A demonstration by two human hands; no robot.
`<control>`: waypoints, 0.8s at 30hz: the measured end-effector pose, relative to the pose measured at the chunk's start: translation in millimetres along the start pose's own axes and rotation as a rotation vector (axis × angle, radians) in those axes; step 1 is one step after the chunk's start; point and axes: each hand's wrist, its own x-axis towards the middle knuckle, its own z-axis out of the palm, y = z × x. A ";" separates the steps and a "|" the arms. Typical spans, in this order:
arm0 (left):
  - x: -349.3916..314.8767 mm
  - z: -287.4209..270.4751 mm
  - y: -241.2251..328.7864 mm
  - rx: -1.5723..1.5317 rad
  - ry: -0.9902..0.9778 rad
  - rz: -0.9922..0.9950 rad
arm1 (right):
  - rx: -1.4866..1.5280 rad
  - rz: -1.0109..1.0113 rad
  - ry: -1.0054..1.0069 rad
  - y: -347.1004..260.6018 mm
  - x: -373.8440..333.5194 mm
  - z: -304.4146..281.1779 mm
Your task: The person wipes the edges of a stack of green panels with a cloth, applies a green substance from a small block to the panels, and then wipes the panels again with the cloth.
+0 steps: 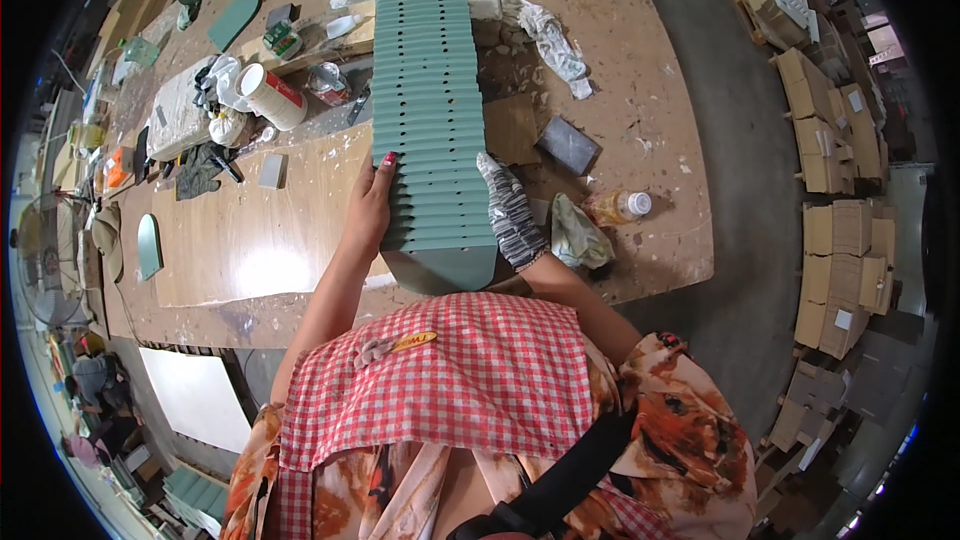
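Observation:
A long row of overlapping green boards (pixel 430 120) lies over the middle of the worktable. Each narrow strip that shows has small dark holes, and the nearest board ends in a darker, rounded edge. My left hand (pixel 372 202) is bare and clasps the row's left edge near its close end, thumb on top. Opposite it, my right hand (pixel 510 212), in a grey striped knit glove, holds the right edge. The fingers under the boards are hidden on both sides. Close to my right hand are a crumpled pale green cloth (pixel 580 235) and a bottle with a white cap (pixel 617 206).
On the worktable (pixel 660 140) lie a dark sanding block (pixel 568 146), a white rag (pixel 553 45), a white tub (pixel 272 97), a dark glove (pixel 200 172) and loose green boards (pixel 235 20). Cardboard boxes (pixel 840 240) stand across the aisle at right.

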 end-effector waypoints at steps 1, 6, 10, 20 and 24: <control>-2.8 -6.7 -0.9 -0.017 0.011 -0.005 | 0.057 -0.012 -0.015 5.7 0.8 7.1; 24.0 -13.9 -7.7 -0.023 -0.006 0.009 | 0.043 0.177 -0.024 -6.7 17.9 -8.7; 75.3 -35.9 -14.2 -0.088 -0.013 0.078 | 0.167 -0.079 -0.042 2.4 54.0 -8.3; 76.5 -11.3 4.3 -0.087 0.012 0.021 | -0.209 0.166 -0.153 -4.7 74.7 13.9; 75.2 -14.0 6.9 -0.095 -0.007 -0.008 | -0.031 0.162 -0.162 -1.5 76.4 13.9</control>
